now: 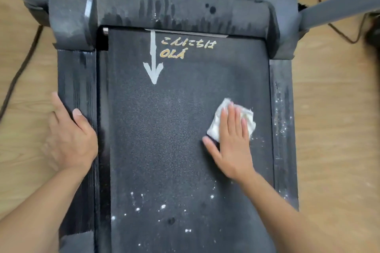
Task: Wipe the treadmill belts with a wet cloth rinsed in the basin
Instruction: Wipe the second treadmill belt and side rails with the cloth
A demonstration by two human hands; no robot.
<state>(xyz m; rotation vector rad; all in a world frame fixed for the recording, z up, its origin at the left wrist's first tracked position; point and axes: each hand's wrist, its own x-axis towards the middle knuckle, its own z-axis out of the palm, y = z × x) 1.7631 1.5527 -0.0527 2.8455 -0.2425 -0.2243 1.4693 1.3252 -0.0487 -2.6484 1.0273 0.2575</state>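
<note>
The cloth (217, 124) is pressed on the belt (164, 129), right of centre, under the right hand (232, 148), whose fingers (231, 117) are held straight and spread. The left hand (70, 139) is laid open on the left rail (78, 78), thumb on top. White specks (162, 206) are scattered over the belt's near end.

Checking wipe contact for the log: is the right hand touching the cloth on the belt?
Touching. The head view shows the right hand lying flat on the white cloth, fingers straight across it.
</note>
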